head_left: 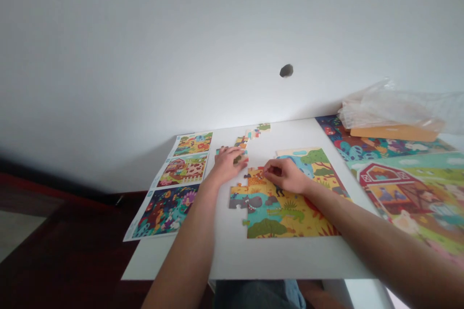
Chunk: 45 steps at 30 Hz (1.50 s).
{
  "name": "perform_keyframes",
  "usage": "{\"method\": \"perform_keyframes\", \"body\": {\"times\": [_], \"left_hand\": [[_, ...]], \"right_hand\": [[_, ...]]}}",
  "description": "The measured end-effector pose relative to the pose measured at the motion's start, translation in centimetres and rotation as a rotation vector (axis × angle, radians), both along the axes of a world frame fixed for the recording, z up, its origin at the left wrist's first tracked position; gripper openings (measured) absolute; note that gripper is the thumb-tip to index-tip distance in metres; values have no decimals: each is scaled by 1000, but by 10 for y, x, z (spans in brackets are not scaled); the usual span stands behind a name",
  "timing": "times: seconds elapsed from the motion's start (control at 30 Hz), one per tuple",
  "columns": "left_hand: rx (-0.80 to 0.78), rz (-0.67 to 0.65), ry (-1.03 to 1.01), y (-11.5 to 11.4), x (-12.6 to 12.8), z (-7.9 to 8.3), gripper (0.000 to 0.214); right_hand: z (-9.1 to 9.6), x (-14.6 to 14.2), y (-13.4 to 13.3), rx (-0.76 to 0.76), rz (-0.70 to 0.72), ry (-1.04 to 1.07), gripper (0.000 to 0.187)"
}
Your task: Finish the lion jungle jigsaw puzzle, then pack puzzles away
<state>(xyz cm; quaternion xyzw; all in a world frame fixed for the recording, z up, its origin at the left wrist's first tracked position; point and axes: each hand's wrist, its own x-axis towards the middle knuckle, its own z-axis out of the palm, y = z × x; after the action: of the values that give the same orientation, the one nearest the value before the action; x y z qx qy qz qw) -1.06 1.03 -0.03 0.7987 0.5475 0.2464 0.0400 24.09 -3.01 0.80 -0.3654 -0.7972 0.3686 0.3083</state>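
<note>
A partly joined jigsaw puzzle (290, 217) lies on the white table, showing a hippo, a crocodile, trees and a blue elephant on yellow ground. My right hand (286, 176) rests over its upper left part. Thumb and fingers are pinched together beside an orange spotted-animal piece (255, 176); whatever sits between the fingertips is hidden. My left hand (229, 164) lies palm down with fingers apart, touching loose puzzle pieces (240, 159) left of the puzzle and covering part of them. More loose pieces (253, 133) trail toward the wall.
A sheet with three printed pictures (183, 171) lies at the table's left, its corner over the edge. To the right are a farm puzzle (416, 203) and a dark forest puzzle (344, 147). An orange box (395, 133) and clear plastic wrap (391, 106) lie against the wall.
</note>
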Motion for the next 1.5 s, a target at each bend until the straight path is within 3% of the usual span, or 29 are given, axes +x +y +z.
{"method": "perform_keyframes", "body": {"times": [0.13, 0.33, 0.43, 0.57, 0.67, 0.8, 1.0, 1.13, 1.2, 1.37, 1.43, 1.5], "left_hand": [[7, -32, -21, 1, -5, -11, 43], [0, -33, -135, 1, 0, -2, 48], [-38, -51, -374, -3, 6, 3, 40], [-234, -72, -788, -13, 10, 10, 38], [-298, -98, -919, -20, 15, 15, 41], [-384, -184, -918, -28, 29, 15, 37], [-428, -251, -917, -34, 39, 15, 39], [-673, -357, -914, -35, 33, 21, 50], [-696, -364, -929, -34, 30, 21, 39], [-508, -289, -1042, -30, 19, 25, 21], [-558, -304, -984, -32, 11, 34, 18], [-720, -352, -808, -38, 1, 45, 18]], "right_hand": [[3, 1, 1, 60, -155, 47, 17], [4, 1, 5, 204, -280, 11, 14], [3, 0, 4, 236, -266, -19, 16], [6, -1, 3, 264, -247, -44, 18], [10, -1, 1, 239, -226, -38, 22], [7, -4, -2, 123, -151, 54, 33], [-3, -10, -2, -159, -38, 363, 44], [-2, -10, -1, -297, -70, 542, 47], [-1, -9, -1, -314, -77, 526, 44], [-1, -3, -4, -216, -60, 276, 29], [-1, -1, -4, -166, -60, 245, 27], [-2, 0, -2, -140, -72, 256, 27]]}}
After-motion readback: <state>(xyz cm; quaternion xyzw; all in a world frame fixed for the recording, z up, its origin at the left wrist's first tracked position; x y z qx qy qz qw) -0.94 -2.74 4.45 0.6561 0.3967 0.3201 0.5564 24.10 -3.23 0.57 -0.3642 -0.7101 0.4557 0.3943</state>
